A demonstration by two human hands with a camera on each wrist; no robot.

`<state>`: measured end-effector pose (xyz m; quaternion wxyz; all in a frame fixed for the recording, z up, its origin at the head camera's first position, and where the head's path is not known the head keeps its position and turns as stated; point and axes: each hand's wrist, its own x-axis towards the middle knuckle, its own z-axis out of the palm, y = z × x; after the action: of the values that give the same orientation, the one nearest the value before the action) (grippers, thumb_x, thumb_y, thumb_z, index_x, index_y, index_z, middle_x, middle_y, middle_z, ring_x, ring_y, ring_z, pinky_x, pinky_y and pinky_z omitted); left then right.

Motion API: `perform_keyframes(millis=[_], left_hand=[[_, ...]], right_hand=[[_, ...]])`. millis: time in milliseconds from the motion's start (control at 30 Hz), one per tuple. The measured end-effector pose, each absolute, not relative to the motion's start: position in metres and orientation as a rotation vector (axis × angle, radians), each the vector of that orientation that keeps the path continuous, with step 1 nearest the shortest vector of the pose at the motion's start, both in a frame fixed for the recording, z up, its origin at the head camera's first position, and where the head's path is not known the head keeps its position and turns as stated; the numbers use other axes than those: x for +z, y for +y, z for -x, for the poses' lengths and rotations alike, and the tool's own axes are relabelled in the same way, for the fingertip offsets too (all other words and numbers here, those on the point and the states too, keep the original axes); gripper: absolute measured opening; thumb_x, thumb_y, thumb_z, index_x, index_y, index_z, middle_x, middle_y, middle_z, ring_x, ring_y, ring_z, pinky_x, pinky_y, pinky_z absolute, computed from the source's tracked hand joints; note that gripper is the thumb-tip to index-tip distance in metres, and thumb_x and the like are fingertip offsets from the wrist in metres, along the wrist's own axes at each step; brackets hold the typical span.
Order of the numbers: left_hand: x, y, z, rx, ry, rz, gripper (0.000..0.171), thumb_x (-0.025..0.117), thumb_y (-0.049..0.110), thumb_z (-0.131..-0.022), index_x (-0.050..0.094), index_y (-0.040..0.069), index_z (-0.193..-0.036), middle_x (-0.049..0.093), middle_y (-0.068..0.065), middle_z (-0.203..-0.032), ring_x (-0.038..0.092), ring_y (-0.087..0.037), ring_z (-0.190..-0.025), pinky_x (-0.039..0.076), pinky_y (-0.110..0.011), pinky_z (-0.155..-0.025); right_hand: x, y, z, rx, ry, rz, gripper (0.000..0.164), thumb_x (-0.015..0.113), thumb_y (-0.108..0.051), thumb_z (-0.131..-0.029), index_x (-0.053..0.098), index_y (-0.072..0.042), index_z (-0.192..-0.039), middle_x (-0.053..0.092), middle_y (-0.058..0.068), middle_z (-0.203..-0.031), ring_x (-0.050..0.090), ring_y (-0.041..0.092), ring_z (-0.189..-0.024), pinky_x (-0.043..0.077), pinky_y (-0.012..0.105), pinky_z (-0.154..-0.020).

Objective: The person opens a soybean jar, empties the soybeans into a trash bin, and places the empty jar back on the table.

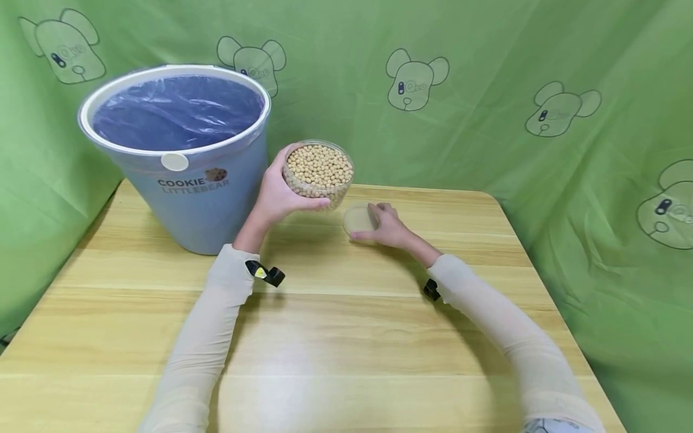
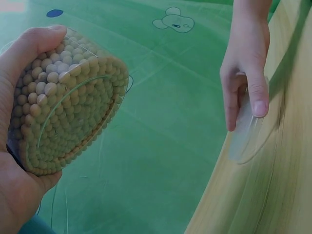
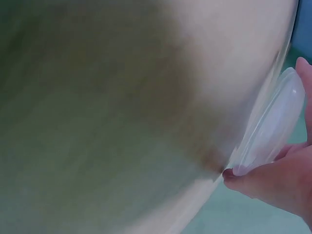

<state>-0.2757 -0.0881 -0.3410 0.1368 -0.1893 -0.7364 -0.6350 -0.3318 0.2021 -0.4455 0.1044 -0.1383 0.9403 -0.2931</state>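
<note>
Bin (image 1: 189, 210) = ref pt, so all pos. below were taken from it. Your L hand (image 1: 273, 195) was clamped on clear plastic tub (image 1: 340, 191), thumb along the near side, fingers mostly hidden behind the wall, gap b/w them approx. as wide as tub body. Tub was just R of bin, a bit below bin's rim in head view, raised off table (image 1: 325, 349), w/ its btm showing in L wrist view. Its top was uncovered & it was nearly full w/ small round beige beans (image 1: 319, 165).

Your R hand (image 1: 391, 230) was farther R of bin, beyond tub, w/ thumb & fingers well apart, gripping round translucent lid (image 1: 358, 219) by its edges. Lid was down at table level, R of bin; you couldn't tell for sure if it was flat on the wood or slightly tipped up. Bin was light blue w/ pale rim, & blue-purple liner (image 1: 178, 111) sat inside it. Green curtain (image 1: 352, 120) w/ printed bear heads hung behind bin.
</note>
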Motion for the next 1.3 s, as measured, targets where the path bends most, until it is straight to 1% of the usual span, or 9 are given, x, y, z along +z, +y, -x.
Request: perform_keyframes(millis=[133,267,467,600,800,1000,1133,1167,1300], left_hand=[[-0.34,-0.088,0.275,-1.848,-2.121,0.551,0.108,0.097,0.001,-0.057,0.042,0.001,-0.149,0.052,-0.019,-0.147,0.053,-0.032,-0.135,0.044,-0.038,-0.118],[-0.342,-0.088,0.277,-1.851,-2.129,0.545,0.108,0.096,-0.001,-0.056,0.042,0.002,-0.149,0.052,-0.019,-0.148,0.053,-0.031,-0.136,0.043,-0.037,-0.118],[-0.362,-0.089,0.297,-1.828,-2.14,0.542,0.114,0.099,0.003,-0.055,0.04,0.009,-0.152,0.051,-0.014,-0.15,0.052,-0.029,-0.137,0.043,-0.038,-0.119],[-0.366,-0.09,0.3,-1.823,-2.132,0.55,0.115,0.101,0.008,-0.053,0.041,0.013,-0.152,0.052,-0.01,-0.15,0.053,-0.025,-0.135,0.044,-0.037,-0.118],[-0.365,-0.09,0.299,-1.798,-2.128,0.562,0.114,0.103,0.014,-0.052,0.044,0.014,-0.15,0.054,-0.007,-0.147,0.055,-0.021,-0.133,0.045,-0.033,-0.116],[-0.361,-0.088,0.294,-1.779,-2.136,0.554,0.116,0.102,0.015,-0.052,0.043,0.013,-0.151,0.054,-0.01,-0.148,0.055,-0.023,-0.133,0.045,-0.036,-0.117],[-0.356,-0.086,0.29,-1.769,-2.135,0.552,0.115,0.103,0.017,-0.052,0.043,0.014,-0.151,0.054,-0.009,-0.147,0.055,-0.021,-0.133,0.046,-0.034,-0.116],[-0.352,-0.085,0.286,-1.773,-2.132,0.551,0.115,0.102,0.015,-0.053,0.043,0.013,-0.151,0.054,-0.01,-0.147,0.055,-0.022,-0.134,0.045,-0.034,-0.116],[-0.345,-0.083,0.281,-1.763,-2.103,0.544,0.114,0.102,0.015,-0.053,0.043,0.013,-0.15,0.054,-0.009,-0.148,0.055,-0.02,-0.134,0.045,-0.032,-0.116]], right_hand=[[-0.447,0.202,0.331,-0.831,2.768,0.424,0.121,0.086,-0.054,-0.075,0.021,0.001,-0.16,0.017,0.034,-0.161,0.029,0.049,-0.145,0.035,0.066,-0.118],[-0.449,0.203,0.33,-0.791,2.749,0.433,0.123,0.085,-0.055,-0.075,0.016,-0.001,-0.162,0.012,0.033,-0.163,0.025,0.049,-0.147,0.032,0.067,-0.119],[-0.447,0.202,0.328,-0.708,2.729,0.47,0.123,0.084,-0.053,-0.078,0.011,0.0,-0.162,0.007,0.035,-0.164,0.015,0.05,-0.151,0.026,0.068,-0.121],[-0.445,0.201,0.326,-0.679,2.715,0.486,0.123,0.083,-0.051,-0.08,0.007,0.001,-0.162,0.005,0.036,-0.163,0.011,0.05,-0.151,0.023,0.068,-0.122],[-0.444,0.2,0.325,-0.676,2.721,0.487,0.124,0.084,-0.051,-0.079,0.008,0.001,-0.162,0.005,0.036,-0.163,0.011,0.05,-0.151,0.023,0.067,-0.123],[-0.443,0.2,0.327,-0.689,2.7,0.472,0.127,0.085,-0.051,-0.078,0.006,0.0,-0.162,0.003,0.037,-0.163,0.009,0.051,-0.152,0.022,0.069,-0.122],[-0.443,0.2,0.327,-0.699,2.688,0.473,0.124,0.081,-0.054,-0.081,0.005,-0.001,-0.163,0.002,0.037,-0.164,0.01,0.051,-0.152,0.022,0.07,-0.121],[-0.443,0.2,0.327,-0.707,2.688,0.475,0.123,0.08,-0.055,-0.081,0.005,-0.002,-0.163,0.003,0.036,-0.164,0.011,0.05,-0.152,0.023,0.07,-0.121],[-0.441,0.199,0.327,-0.732,2.688,0.479,0.119,0.076,-0.059,-0.084,0.005,-0.007,-0.164,0.001,0.033,-0.166,0.008,0.048,-0.154,0.021,0.07,-0.121]])
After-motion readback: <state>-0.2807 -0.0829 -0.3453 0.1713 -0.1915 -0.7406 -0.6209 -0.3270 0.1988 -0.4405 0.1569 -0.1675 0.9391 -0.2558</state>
